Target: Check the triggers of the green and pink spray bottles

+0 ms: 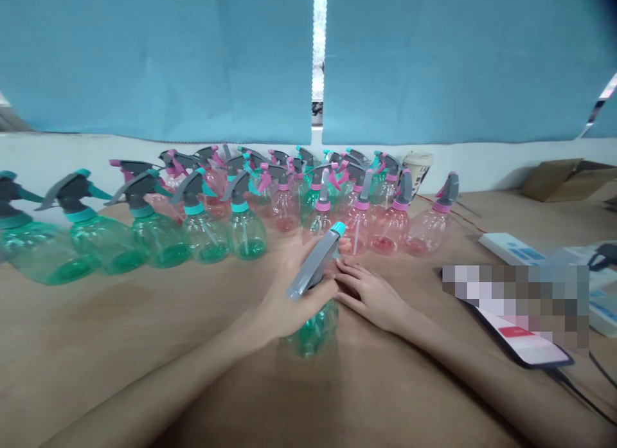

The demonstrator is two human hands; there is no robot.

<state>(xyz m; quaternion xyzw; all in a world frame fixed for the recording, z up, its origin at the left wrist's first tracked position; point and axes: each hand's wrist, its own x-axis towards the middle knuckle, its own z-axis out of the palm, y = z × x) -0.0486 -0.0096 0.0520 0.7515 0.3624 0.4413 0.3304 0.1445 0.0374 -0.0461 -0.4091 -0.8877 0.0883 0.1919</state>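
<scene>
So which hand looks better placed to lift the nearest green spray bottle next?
Probably the left hand: it is wrapped around the green spray bottle below its sprayer head, while the right hand only extends its fingers alongside.

Extends the left forearm (187, 377) from lower left, the right forearm (463, 364) from lower right. Curls the left hand (285, 297) into a grip. Holds the right hand (371, 294) palm down, with fingers (351, 281) slightly spread, pointing left.

phone (535, 353) | cup (418, 168) | cardboard box (556, 179) | blue curtains (193, 62) | power strip (513, 248), probably
</scene>
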